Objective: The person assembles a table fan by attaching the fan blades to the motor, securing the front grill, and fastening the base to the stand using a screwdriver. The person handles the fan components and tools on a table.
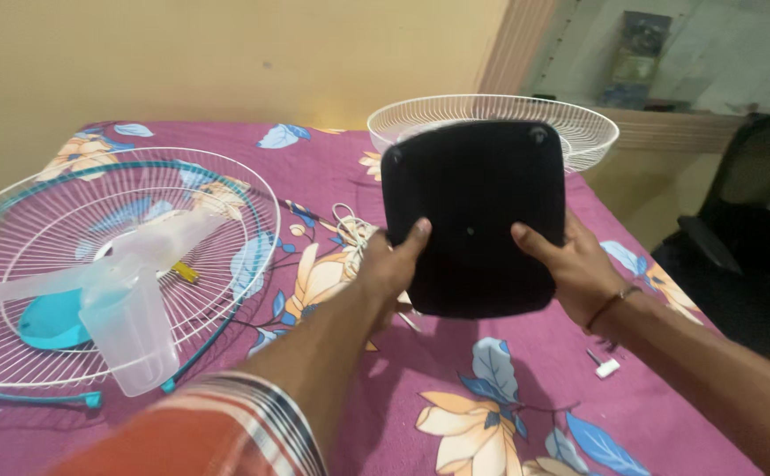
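A black, rounded-square fan base (pixel 474 207) is held upright above the bed, its underside with small rubber feet facing me. My left hand (pixel 388 269) grips its lower left edge, thumb on the face. My right hand (pixel 570 264) grips the lower right edge, thumb on the face too; a thin band circles that wrist. A white cord (pixel 352 231) lies coiled on the sheet just behind my left hand.
A white wire fan guard with a teal rim (pixel 237 291) lies at the left, holding a translucent fan blade (pixel 125 304) and a teal cap (pixel 50 324). Another white guard (pixel 590 134) sits at the far edge. A small white part (pixel 606 368) lies near my right forearm. A dark chair (pixel 755 220) stands right.
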